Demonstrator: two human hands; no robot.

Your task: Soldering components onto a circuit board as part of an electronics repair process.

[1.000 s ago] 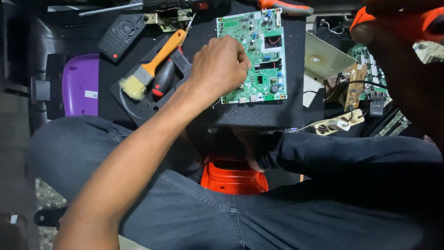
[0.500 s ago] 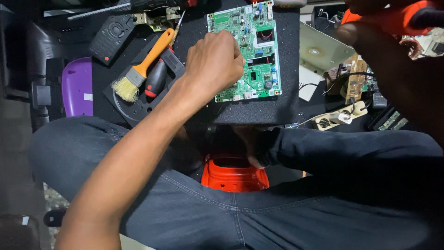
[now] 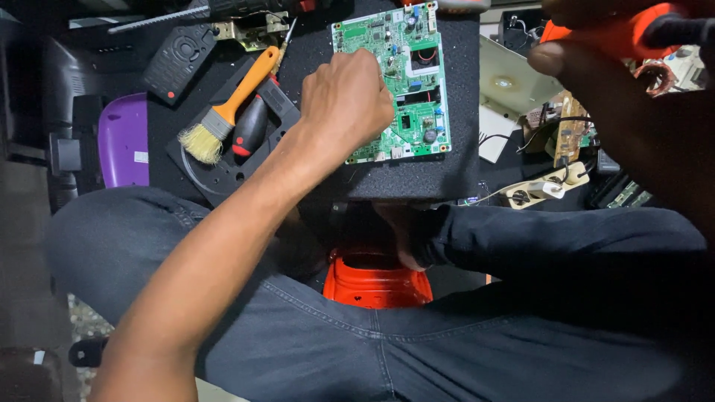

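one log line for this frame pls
left hand: fist on green circuit board | right hand: holds orange tool | board on black pad | brush lies left

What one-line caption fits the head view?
Left hand rests on a green circuit board; right hand holds an orange tool.

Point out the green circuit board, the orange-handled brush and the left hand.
green circuit board (image 3: 417,112), head view, on its bare middle right of the fist.
orange-handled brush (image 3: 242,89), head view, on the orange handle.
left hand (image 3: 346,100), head view, on the back of the fist.
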